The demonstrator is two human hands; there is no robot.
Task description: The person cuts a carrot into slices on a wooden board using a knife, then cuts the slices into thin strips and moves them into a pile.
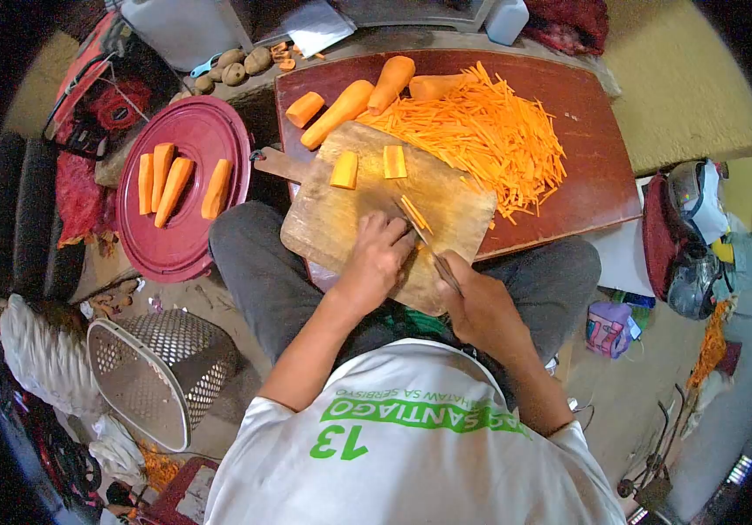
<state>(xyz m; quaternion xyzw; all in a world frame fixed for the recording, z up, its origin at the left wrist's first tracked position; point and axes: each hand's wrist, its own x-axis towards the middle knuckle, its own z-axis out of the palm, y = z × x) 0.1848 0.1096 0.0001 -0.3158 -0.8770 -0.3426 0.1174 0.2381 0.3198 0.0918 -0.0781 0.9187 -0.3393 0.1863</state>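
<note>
My right hand (482,306) grips a knife (447,270) by its handle, with the blade slanting up and left over the wooden chopping board (323,214). Beside the blade, my left hand (382,254) has its fingers curled down on a carrot piece, mostly hidden; only a bit of orange shows by the fingertips. A few thin carrot sticks (415,213) lie along the blade's far end. Farther up the board rest two cut carrot chunks, one on the left (344,170) and one on the right (394,162). The board tilts across my lap and the table edge.
Behind the board, a red table (590,166) bears a heap of carrot strips (507,140) and several peeled carrots (391,85). Several carrots (174,191) lie on a round red lid (139,249) at left. A perforated basket (144,372) lies tipped on the floor; potatoes (234,73) sit behind.
</note>
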